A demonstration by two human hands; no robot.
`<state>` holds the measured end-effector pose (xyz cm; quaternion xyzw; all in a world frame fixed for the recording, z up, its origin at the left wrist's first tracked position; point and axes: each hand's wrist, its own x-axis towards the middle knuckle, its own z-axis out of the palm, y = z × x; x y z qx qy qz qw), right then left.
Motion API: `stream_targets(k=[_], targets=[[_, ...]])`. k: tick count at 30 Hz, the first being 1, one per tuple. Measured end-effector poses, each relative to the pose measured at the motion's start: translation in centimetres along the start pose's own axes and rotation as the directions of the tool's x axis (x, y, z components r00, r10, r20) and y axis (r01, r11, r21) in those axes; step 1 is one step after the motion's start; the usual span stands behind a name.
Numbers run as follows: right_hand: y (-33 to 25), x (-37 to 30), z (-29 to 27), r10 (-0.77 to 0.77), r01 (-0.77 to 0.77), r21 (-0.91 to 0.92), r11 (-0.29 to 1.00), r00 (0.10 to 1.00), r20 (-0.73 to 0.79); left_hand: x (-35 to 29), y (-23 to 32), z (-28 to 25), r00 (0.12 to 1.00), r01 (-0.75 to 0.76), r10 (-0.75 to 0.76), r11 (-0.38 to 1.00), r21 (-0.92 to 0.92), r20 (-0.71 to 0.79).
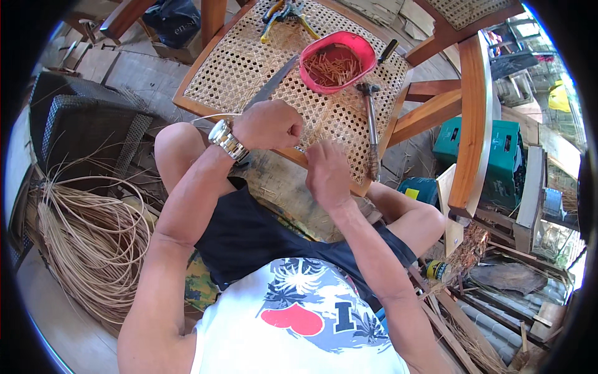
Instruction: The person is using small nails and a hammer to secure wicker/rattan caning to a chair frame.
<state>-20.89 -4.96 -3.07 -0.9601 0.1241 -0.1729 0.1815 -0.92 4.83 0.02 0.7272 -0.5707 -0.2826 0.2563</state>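
Note:
My left hand point(268, 124), with a metal watch at the wrist, is closed in a fist over the front edge of the woven cane chair seat point(230, 62). A pale cane strand point(215, 116) sticks out from it to the left. Beside it, my right hand point(329, 173) has its fingers curled and pressed together at the same edge; what they hold is hidden. A long metal blade point(274, 82) lies on the seat, its lower end hidden behind my left hand. To the right are a hammer point(371, 121) and a pink tub point(309, 78) of short reddish-brown sticks point(333, 67).
Yellow-handled pliers point(269, 30) and a small black-handled tool point(389, 51) lie farther back on the seat. A big coil of cane point(93, 249) rests at the left. Wooden chair parts point(471, 124) and green crates point(501, 159) stand at the right, near scrap wood point(461, 324).

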Motion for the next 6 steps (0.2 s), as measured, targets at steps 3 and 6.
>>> stream_targets(k=[3,6], targets=[[0.26,-0.1,0.09,-0.079,0.077,-0.12,0.99,0.997,-0.006,0.2,0.06,0.16,0.999,-0.043,0.042,0.998,0.035,0.016],[0.69,0.17,-0.26,0.042,-0.048,0.084,0.995,0.996,0.082,0.43,-0.28,0.19,0.997,-0.074,0.073,0.997,0.023,0.039]])
